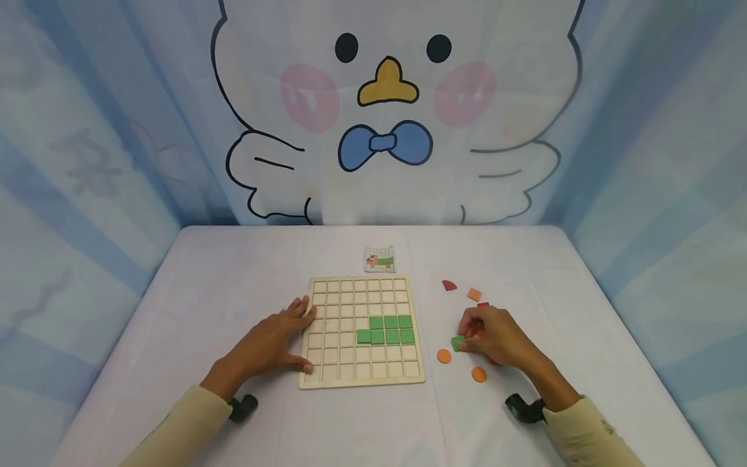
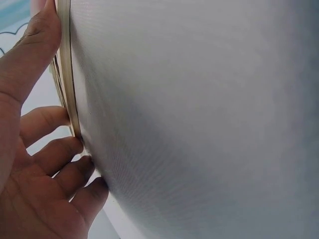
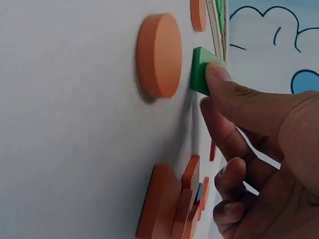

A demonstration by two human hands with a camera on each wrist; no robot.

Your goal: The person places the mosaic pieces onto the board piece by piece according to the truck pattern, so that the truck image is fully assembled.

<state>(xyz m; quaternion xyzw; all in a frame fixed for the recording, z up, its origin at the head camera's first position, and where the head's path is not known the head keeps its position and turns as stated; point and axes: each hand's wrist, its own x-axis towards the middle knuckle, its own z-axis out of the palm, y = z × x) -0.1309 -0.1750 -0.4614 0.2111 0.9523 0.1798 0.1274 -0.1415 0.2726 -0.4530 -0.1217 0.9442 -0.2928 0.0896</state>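
Left hand [image 1: 265, 344], spread, likely steadies the board [image 1: 347, 353] from its left; right hand [image 1: 498, 337], right of it, pinches green tile [image 3: 198, 72].

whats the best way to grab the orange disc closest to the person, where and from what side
Probably pinch opposite points of its rim, coming from above and the person's side. The disc lies flat, so its broad face offers little hold, but the right wrist view shows a thick edge. The right hand, pinching a green tile, is beyond it.

No legible text, label or number, faint marks [image 1: 90, 162] on left curtain [image 1: 99, 214] too blurred to read
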